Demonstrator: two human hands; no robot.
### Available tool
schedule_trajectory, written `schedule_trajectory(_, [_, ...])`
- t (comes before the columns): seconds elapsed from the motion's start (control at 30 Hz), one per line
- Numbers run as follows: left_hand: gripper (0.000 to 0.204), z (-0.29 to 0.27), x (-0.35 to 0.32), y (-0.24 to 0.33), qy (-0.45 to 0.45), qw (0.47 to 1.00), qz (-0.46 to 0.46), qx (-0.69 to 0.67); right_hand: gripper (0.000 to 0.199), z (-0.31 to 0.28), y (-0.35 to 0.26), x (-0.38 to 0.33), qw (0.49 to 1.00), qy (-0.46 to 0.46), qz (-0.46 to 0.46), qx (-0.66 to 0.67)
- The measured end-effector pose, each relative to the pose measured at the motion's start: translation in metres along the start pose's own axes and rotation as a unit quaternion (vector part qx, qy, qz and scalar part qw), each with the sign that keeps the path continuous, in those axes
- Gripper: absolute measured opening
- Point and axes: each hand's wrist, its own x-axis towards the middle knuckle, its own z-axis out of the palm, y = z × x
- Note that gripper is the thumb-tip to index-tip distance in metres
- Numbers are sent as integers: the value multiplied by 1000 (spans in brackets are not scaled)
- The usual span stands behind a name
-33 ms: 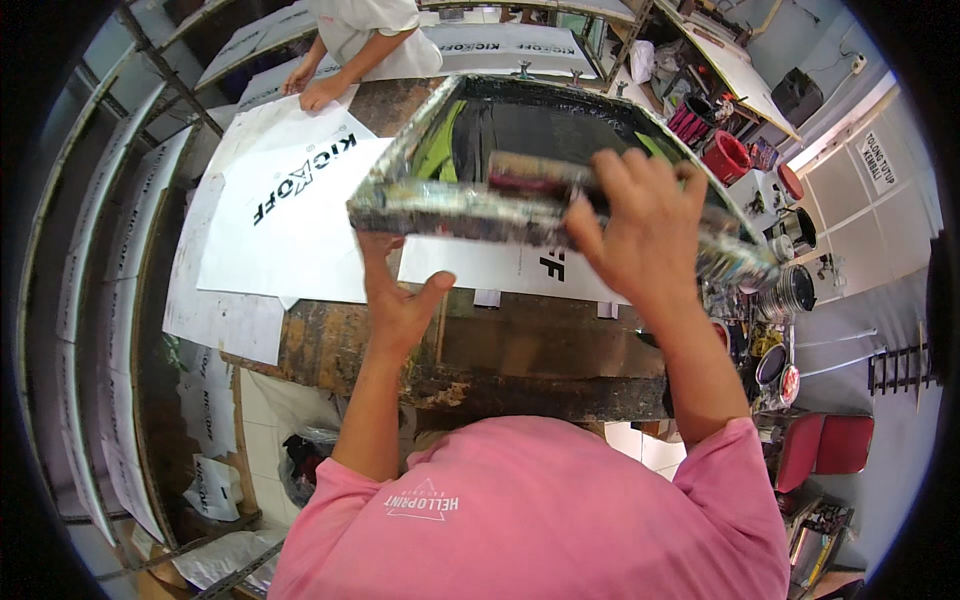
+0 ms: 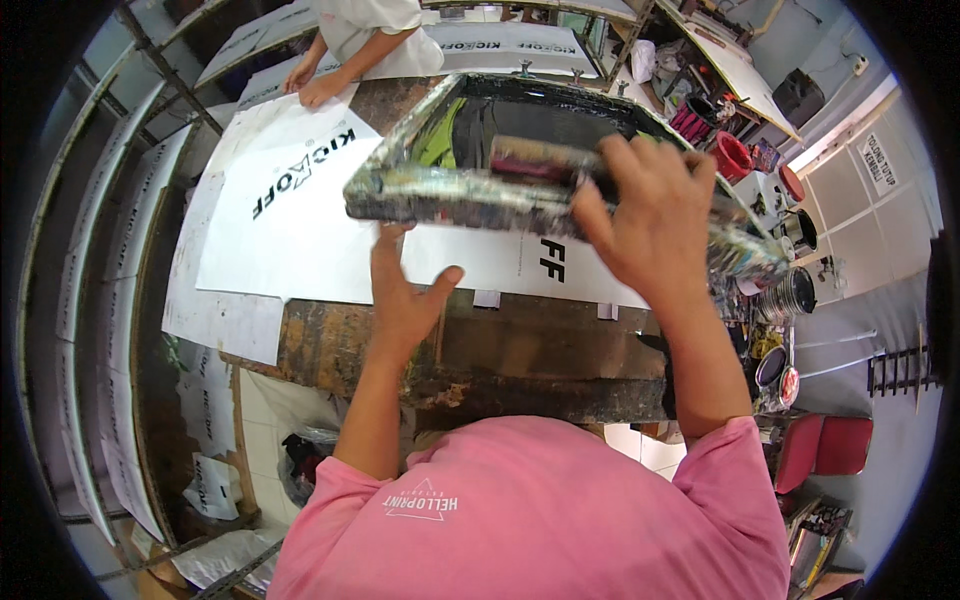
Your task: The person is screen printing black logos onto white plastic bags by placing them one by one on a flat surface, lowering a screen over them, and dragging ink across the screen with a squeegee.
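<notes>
At the near edge of the worn printing table [image 2: 560,360], the right hand [image 2: 650,215] closes over the raised, ink-caked screen frame [image 2: 450,190], gripping its near rail. Beneath that frame, the left hand [image 2: 405,295] lies open, fingers spread flat on the white printed sheet [image 2: 300,230]. Across the far edge, another person's hands [image 2: 315,85] rest on more sheets.

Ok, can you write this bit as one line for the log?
left hand: flat on white sheet | right hand: gripping raised printing frame and squeegee | another person's hands: on far sheets

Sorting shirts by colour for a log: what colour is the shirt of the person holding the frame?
Pink short-sleeved shirt, with a small white print, seen in the head view.
</notes>
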Motion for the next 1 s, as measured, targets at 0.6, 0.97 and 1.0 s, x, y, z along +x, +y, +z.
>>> schedule_trajectory(0.6, [68,57,43,21,64,997,-22,32,39,-25,57,127,996,-21,11,83])
schedule_trajectory(0.97, [64,-69,46,-100,185,947,-235,-117,38,-22,55,113,1000,-3,-15,-1])
schedule_trajectory(1.0, [68,-91,44,-128,162,953,-223,-125,38,-21,52,110,1000,4,-12,-2])
